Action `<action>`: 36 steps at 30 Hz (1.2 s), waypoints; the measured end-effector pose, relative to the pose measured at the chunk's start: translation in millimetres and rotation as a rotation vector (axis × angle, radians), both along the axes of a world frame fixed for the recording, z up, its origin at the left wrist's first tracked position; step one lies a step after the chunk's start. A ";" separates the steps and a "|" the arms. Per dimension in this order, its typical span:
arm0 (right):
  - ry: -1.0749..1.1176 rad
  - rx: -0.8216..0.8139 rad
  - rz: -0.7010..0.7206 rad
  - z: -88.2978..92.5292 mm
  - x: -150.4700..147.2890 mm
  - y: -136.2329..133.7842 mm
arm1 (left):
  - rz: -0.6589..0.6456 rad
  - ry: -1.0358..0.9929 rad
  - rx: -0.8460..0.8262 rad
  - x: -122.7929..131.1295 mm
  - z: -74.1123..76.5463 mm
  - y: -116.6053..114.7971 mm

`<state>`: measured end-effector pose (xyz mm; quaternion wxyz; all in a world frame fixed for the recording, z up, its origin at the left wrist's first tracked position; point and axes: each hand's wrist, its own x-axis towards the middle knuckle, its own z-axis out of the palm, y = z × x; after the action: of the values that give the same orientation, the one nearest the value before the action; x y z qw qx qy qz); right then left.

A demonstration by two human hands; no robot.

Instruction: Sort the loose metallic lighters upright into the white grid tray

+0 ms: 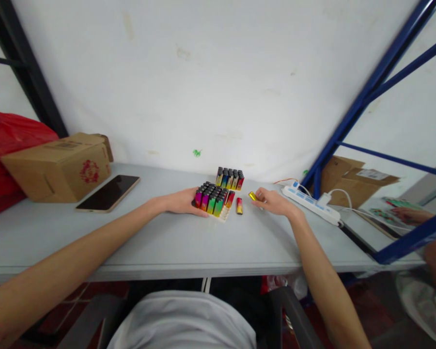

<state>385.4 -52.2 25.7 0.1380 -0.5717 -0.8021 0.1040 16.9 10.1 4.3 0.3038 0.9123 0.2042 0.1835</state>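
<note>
A white tray of colourful lighters point(213, 198) sits on the grey table point(160, 237). My left hand point(183, 201) rests against the tray's left side, fingers curled around it. My right hand point(272, 201) lies to the right of the tray, with its fingers pinched on a yellow lighter point(253, 196). A loose red and yellow lighter point(239, 205) lies on the table between the tray and my right hand. A second, smaller group of lighters point(230, 179) stands upright just behind the tray.
A smartphone point(108, 193) and a cardboard box point(60, 166) lie at the left, beside a red bag point(3, 145). A white power strip point(310, 203) with cables is at the right, by a blue metal frame point(366, 92). Another person's hand point(409, 214) shows at far right.
</note>
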 end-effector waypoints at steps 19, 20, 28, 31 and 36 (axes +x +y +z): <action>0.964 -0.022 0.131 -12.8 -66.0 1.9 | 0.011 0.046 -0.024 -0.2 0.5 1.2; 1.025 -0.063 0.131 -12.3 -69.2 0.7 | 0.014 0.045 -0.026 -0.4 -0.1 1.8; 0.808 0.204 -0.138 -15.1 -71.1 -1.5 | 0.003 0.025 -0.002 -0.7 -0.8 1.5; 0.619 0.330 -0.191 -16.1 -69.6 -1.8 | 0.017 0.029 0.002 -0.5 -0.1 0.6; 0.427 0.469 -0.183 -11.5 -71.6 -6.4 | 0.015 0.047 -0.013 0.4 1.9 -0.5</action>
<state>313.8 -58.5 14.1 0.4396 -0.5595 -0.7023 0.0210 17.3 9.6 6.2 0.3033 0.9130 0.2192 0.1628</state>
